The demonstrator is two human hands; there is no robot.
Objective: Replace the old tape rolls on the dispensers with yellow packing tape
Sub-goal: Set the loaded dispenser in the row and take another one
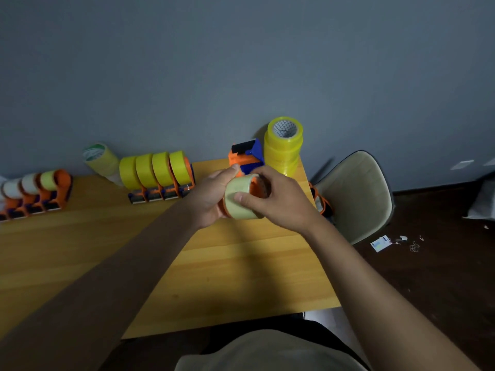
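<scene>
An orange dispenser (pixel 242 159) is gripped by the left hand (pixel 211 196) above the wooden table (pixel 241 277). Its pale old tape roll (pixel 238 203) is pinched by the right hand (pixel 278 202).

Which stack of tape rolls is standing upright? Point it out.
The bright yellow stack at the table's far right corner, beside the blue-and-orange dispenser, stands upright. The paler stack further left leans over against the wall.

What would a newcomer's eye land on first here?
Both hands at the middle: the left hand holds an orange dispenser, the right hand grips the pale tape roll on it. Behind them, a stack of yellow rolls stands at the table's far right corner.
</scene>
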